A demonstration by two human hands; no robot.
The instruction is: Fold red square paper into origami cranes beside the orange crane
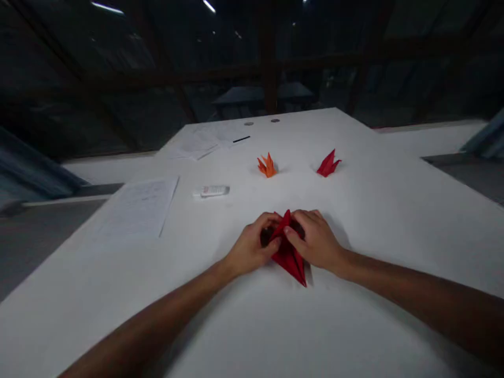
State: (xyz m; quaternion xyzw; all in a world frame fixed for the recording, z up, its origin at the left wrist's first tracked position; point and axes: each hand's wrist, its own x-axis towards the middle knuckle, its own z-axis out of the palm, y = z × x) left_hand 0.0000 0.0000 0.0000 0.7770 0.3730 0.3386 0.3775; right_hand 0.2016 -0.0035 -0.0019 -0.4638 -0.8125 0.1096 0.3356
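Observation:
A folded piece of red origami paper (289, 261) is held between both hands, low over the front middle of the table. Its upper tip pokes up between the fingers, and a long point slants down toward me. My left hand (255, 244) pinches its left side, thumb on the near face and fingers behind. From the right, my right hand (315, 239) grips it the same way, its thumb pressed near the upper tip. Some fingertips are hidden behind the paper.
On the white table (370, 220), an orange folded paper figure (268, 166) and a red one (328, 164) stand beyond my hands. To the left lie a white glue tube (214, 191) and a paper sheet (137, 205). Farther back are more sheets (200, 140), a black pen (241, 139) and two small discs (275, 121).

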